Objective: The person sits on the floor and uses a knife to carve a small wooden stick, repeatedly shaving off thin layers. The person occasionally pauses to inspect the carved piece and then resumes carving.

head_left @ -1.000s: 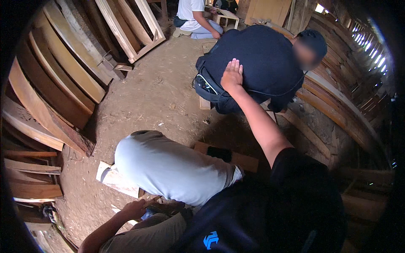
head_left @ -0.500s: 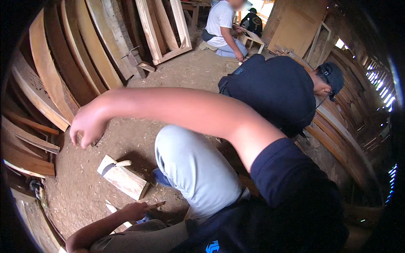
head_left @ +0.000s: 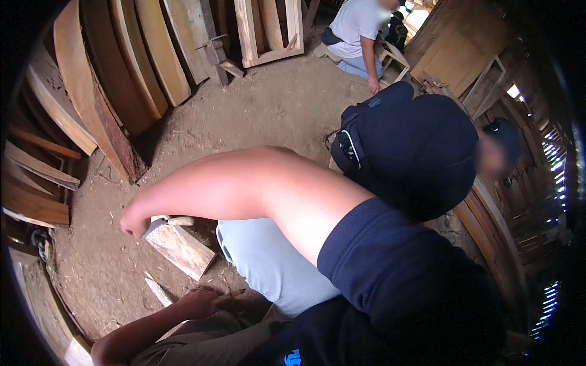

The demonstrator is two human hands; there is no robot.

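My right arm (head_left: 244, 183) reaches across the view, and my right hand (head_left: 134, 222) hangs bent at the wrist. Its fingers point down and are mostly hidden, so what they hold does not show. Right beside it lies a pale wooden block (head_left: 183, 251) on the dirt floor. On the block's far end rests a short wooden handle (head_left: 181, 221) with a dark grey, blade-like part next to my fingers. At the lower edge my left hand (head_left: 198, 304), in shade, is closed around a light wooden stick (head_left: 229, 298). A pointed wood piece (head_left: 159, 291) lies just beyond it.
Tall planks (head_left: 143, 61) lean along the left side, with a wooden frame (head_left: 268, 58) behind. Close on the right crouches a person in dark clothes (head_left: 409, 152). Another person in a white shirt (head_left: 357, 27) kneels farther back. My bent knee (head_left: 262, 256) is below my arm.
My right hand has come down toward the block's far end, beside the blade-like part. The whole view has shifted somewhat. My left hand stays low with the stick.
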